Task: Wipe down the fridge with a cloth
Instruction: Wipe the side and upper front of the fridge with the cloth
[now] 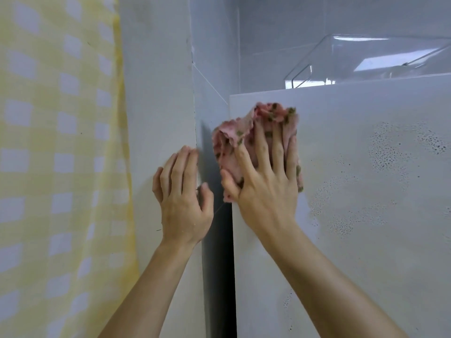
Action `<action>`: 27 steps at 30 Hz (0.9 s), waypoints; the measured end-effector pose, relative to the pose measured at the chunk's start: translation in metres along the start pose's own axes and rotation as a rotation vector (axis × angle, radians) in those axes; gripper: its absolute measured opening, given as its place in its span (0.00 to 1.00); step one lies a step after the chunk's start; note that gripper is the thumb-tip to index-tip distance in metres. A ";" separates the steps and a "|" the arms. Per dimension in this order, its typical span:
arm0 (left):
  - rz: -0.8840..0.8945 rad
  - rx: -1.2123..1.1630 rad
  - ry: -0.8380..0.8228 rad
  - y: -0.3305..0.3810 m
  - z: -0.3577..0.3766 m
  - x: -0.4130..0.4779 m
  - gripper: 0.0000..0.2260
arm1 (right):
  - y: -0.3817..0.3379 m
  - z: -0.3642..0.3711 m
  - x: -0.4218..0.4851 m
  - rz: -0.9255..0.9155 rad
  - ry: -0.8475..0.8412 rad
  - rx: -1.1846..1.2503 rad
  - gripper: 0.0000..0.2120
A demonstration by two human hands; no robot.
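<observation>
The fridge's white side panel (353,215) fills the right half of the view, with patches of small droplets on it. A crumpled pink cloth with green flecks (246,132) is pressed flat against the panel near its top left corner. My right hand (266,181) lies spread over the cloth and holds it to the surface. My left hand (183,196) rests on the corner edge of the grey wall (161,106), fingers curled around that edge, with nothing in it.
A yellow and white checked curtain (61,154) hangs at the left. A dark narrow gap (219,264) runs between the wall and the fridge. A clear plastic bin (366,59) sits on top of the fridge, in front of grey wall tiles.
</observation>
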State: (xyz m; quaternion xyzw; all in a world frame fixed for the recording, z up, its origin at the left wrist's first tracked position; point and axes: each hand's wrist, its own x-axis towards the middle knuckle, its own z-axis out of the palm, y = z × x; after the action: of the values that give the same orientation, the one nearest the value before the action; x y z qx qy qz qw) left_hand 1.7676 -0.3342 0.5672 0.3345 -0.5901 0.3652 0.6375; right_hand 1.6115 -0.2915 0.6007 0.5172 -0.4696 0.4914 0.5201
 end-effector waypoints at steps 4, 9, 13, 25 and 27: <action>0.003 -0.022 -0.002 -0.002 0.001 0.009 0.26 | -0.006 0.007 0.037 -0.002 0.040 0.007 0.27; 0.000 -0.057 -0.015 -0.008 0.001 0.019 0.23 | -0.012 0.010 0.053 0.033 0.076 -0.011 0.25; 0.011 -0.076 -0.022 -0.009 0.001 0.017 0.25 | -0.011 0.008 0.038 0.027 0.041 0.000 0.22; 0.008 -0.103 0.021 -0.009 0.004 0.018 0.25 | -0.002 -0.011 -0.057 0.088 -0.049 0.078 0.19; 0.017 -0.107 0.019 -0.009 0.004 0.017 0.25 | 0.001 -0.010 -0.046 0.109 -0.018 0.059 0.22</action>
State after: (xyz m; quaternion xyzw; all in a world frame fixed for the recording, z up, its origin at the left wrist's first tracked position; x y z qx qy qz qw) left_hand 1.7742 -0.3408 0.5849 0.2915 -0.6057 0.3418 0.6567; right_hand 1.6072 -0.2823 0.5550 0.5103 -0.4870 0.5281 0.4727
